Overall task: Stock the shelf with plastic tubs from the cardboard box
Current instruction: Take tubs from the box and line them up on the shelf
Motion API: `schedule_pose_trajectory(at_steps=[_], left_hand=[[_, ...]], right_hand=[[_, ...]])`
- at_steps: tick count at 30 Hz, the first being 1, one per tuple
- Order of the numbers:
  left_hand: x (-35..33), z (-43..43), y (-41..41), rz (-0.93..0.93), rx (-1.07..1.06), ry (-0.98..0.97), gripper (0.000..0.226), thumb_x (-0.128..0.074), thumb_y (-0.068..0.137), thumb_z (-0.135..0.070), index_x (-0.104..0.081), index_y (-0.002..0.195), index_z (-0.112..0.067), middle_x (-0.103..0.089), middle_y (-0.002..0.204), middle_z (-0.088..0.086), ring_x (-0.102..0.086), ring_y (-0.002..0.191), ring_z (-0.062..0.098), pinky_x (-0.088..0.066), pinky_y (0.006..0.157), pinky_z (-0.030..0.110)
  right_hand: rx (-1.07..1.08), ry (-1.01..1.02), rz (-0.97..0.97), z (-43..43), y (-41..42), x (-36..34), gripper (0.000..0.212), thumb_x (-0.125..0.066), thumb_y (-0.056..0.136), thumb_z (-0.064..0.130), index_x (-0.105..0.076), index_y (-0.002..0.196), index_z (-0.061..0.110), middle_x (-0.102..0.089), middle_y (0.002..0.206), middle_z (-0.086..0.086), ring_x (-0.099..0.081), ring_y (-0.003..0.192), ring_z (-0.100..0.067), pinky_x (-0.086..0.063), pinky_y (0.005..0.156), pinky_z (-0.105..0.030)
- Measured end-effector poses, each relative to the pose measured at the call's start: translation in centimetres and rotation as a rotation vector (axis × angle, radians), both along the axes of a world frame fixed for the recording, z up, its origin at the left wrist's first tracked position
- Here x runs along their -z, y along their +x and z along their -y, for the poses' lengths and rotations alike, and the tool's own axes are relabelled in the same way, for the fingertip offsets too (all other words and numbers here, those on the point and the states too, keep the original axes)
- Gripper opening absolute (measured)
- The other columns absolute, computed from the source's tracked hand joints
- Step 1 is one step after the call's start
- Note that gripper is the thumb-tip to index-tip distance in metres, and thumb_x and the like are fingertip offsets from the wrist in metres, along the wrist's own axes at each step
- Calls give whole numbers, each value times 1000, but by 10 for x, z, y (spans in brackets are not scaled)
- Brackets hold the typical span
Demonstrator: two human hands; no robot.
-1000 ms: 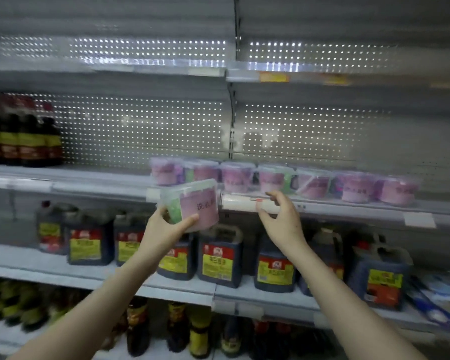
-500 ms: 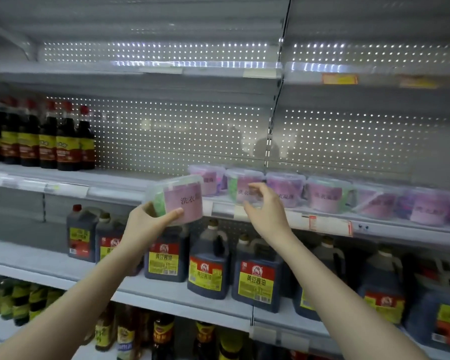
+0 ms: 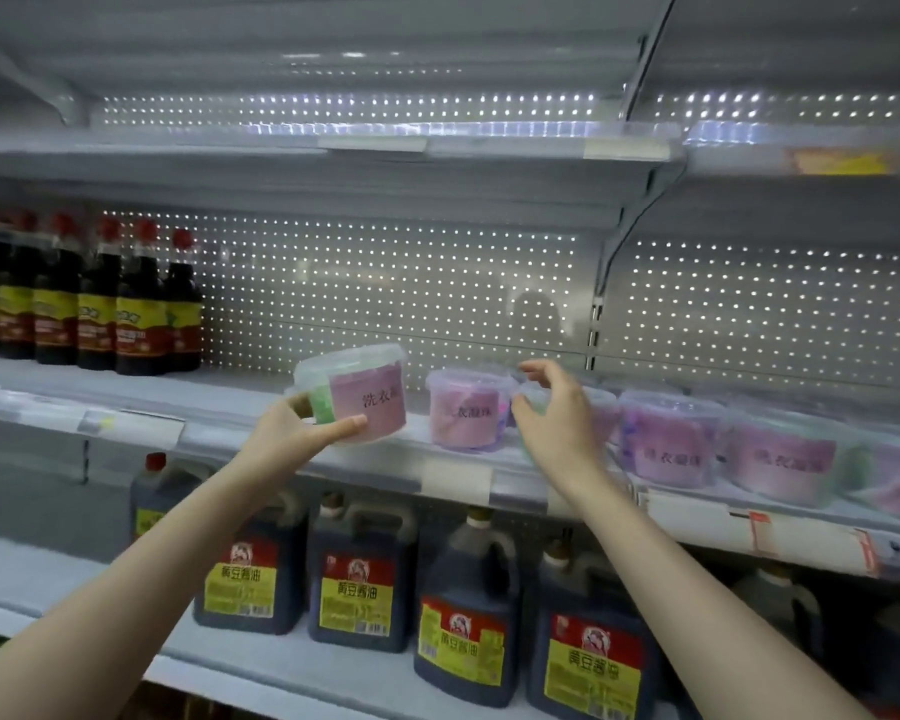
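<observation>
One tub (image 3: 357, 394) gripped by my left hand (image 3: 292, 439); right hand (image 3: 557, 423) slack, empty. Next: set it left of the row (image 3: 466, 415) on the shelf (image 3: 240, 400).

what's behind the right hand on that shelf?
A plastic tub on the shelf: only its rim and side edges show past the right hand. The hand covers its label and front; whether it touches the tub cannot be told.

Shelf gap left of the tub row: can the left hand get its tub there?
Probably yes: the left hand holds its tub just over that bare stretch of shelf; nothing blocks it.
</observation>
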State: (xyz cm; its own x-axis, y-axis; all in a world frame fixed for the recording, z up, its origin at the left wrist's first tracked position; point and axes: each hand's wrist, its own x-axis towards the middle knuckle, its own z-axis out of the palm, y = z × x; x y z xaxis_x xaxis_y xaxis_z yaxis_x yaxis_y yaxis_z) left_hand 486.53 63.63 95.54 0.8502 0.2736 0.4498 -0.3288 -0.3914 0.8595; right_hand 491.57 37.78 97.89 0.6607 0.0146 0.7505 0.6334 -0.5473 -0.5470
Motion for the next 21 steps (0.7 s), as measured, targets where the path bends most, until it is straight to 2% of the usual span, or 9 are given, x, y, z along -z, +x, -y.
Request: schedule_pose_trajectory(at_steps=[5,8,11,14,16,17,19,20,21], left_hand=[[-14,-32,52,-10,86,125,28,-79,74,-24,-65,98,-19,-68,88,-10,-61,80,-1,-42,60,10],[-23,-46,86,-56,189,175,32,-81,73,-26,-69,101,-15,-71,93,-4,-65,88,7,-46,69,16],[-29,-59,115,-114,298,283,32,-80,74,-25,-69,101,-13,-72,96,0,-66,92,13,-50,81,25],[-27,-67,136,-260,403,534,28,-72,82,-26,-65,107,-16,-67,104,-2,-63,96,13,-47,83,24],[-25,-73,149,-253,316,691,26,-68,85,-31,-65,106,-15,-66,102,1,-60,95,18,-45,84,28],[-25,-77,153,-232,231,697,25,-67,86,-33,-65,99,-12,-66,98,4,-61,90,20,-47,82,31],[-29,-81,153,-183,75,644,29,-63,88,-35,-62,90,-5,-64,83,7,-59,77,24,-46,66,32],[-31,-80,149,-149,43,611,30,-63,88,-34,-60,90,-4,-62,80,7,-58,76,25,-43,62,31],[-34,-79,147,-119,57,585,34,-66,86,-34,-58,101,-4,-64,88,8,-60,84,27,-45,66,32]], right_hand=[[73,10,78,-32,11,-9,31,-57,89,9,-55,119,18,-56,118,4,-50,113,-11,-42,101,-30],[102,-13,59,-52,19,-20,30,-57,89,11,-55,119,18,-56,119,4,-50,114,-11,-41,103,-31],[135,10,50,-66,25,-25,28,-57,90,11,-56,117,16,-57,118,2,-50,111,-9,-40,102,-27],[182,-16,30,-73,31,-20,29,-57,89,11,-56,117,17,-56,116,5,-50,112,-10,-40,101,-27],[205,-20,16,-75,35,-18,29,-57,89,10,-56,117,19,-55,116,6,-51,112,-11,-40,102,-28],[213,-16,17,-77,37,-18,29,-57,89,10,-56,116,18,-56,116,6,-51,112,-11,-41,101,-28],[224,-20,27,-82,40,-21,27,-57,89,9,-57,115,17,-57,115,4,-51,109,-10,-40,99,-25],[224,-27,35,-85,42,-23,27,-56,89,8,-57,115,16,-58,114,3,-51,108,-9,-39,97,-23],[219,-31,41,-89,44,-25,26,-56,89,8,-58,115,15,-58,113,3,-50,106,-8,-38,95,-21]])
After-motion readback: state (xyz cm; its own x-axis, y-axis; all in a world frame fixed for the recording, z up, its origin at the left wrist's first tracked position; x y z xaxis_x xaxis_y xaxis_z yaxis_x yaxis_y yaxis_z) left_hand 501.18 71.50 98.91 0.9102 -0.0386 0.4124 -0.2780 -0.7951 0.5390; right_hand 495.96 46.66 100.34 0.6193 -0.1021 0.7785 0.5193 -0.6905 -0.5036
